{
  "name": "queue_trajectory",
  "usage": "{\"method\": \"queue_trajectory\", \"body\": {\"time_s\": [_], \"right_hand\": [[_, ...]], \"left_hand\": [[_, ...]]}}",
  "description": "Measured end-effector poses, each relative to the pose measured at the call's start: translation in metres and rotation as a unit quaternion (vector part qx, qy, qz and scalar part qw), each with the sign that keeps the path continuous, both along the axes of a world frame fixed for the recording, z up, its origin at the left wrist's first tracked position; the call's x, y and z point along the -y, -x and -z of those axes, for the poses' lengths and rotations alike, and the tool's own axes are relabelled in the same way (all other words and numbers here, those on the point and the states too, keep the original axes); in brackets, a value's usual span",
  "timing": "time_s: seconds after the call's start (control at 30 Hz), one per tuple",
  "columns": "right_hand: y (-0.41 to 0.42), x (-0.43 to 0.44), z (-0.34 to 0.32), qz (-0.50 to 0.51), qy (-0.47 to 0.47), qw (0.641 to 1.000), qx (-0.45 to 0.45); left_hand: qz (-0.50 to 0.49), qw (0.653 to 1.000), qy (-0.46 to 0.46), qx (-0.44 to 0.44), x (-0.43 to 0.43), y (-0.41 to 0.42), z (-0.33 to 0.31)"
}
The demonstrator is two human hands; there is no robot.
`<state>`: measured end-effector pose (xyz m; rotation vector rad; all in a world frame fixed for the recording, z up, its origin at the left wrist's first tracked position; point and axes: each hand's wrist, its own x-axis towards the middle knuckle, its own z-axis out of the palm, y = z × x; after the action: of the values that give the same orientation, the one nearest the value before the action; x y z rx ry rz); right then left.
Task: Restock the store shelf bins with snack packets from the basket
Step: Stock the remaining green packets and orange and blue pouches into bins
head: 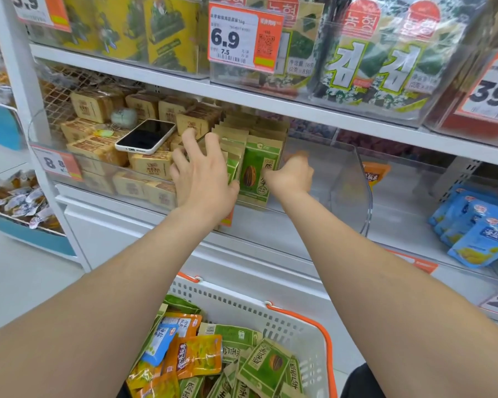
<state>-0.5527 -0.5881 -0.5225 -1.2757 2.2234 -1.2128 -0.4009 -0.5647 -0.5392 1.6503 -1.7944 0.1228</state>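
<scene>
- At the far left I see a low bin of small wrapped snacks (18,201), set apart from the main shelf.
- Next comes a heap of tan packets (95,149) in the left part of the middle shelf's clear bin.
- A phone (145,136) lies screen up on top of those tan packets.
- My operator's left hand (204,179) reaches into the bin. Its fingers are spread and fairly straight, laid flat against the left side of an upright row of packets.
- That row is the green seed packets (256,170), standing on end inside the bin. The front one faces me, between the two hands.
- Below, near the bottom edge, sits the white basket (270,311) with an orange handle. A jumble of loose packets (250,366) lies in it: green ones like those on the shelf, plus orange and blue ones.
- The right hand (292,175) is at the right edge of the front green packet, fingers curled in. It is blurred, and I cannot tell whether it pinches the packet or only touches it.
- Right of that hand the clear bin (354,179) ends in a curved wall.
- Just past that wall an orange packet (374,173) leans upright.
- At the far right, blue packets (477,234) are piled in the neighbouring section.
</scene>
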Motion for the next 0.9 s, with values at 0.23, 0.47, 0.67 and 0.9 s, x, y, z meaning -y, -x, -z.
{"method": "queue_trajectory", "body": {"time_s": [0.23,0.47,0.67,0.9], "right_hand": [[0.003,-0.027,-0.013,-0.042,-0.028,0.998,-0.035],[-0.004,-0.066,0.004,-0.347,0.119,0.857,-0.362],[-0.025,-0.094,0.040,-0.500,-0.094,0.737,-0.445],[-0.039,-0.119,0.112,-0.588,-0.369,0.498,-0.519]], "left_hand": [[0.012,0.996,0.094,0.002,-0.016,-0.008,-0.011],[0.040,0.995,-0.095,-0.011,-0.036,-0.035,-0.010],[0.194,0.795,-0.516,0.253,-0.052,-0.049,0.019],[0.210,0.748,-0.495,0.389,-0.060,-0.021,0.049]]}}
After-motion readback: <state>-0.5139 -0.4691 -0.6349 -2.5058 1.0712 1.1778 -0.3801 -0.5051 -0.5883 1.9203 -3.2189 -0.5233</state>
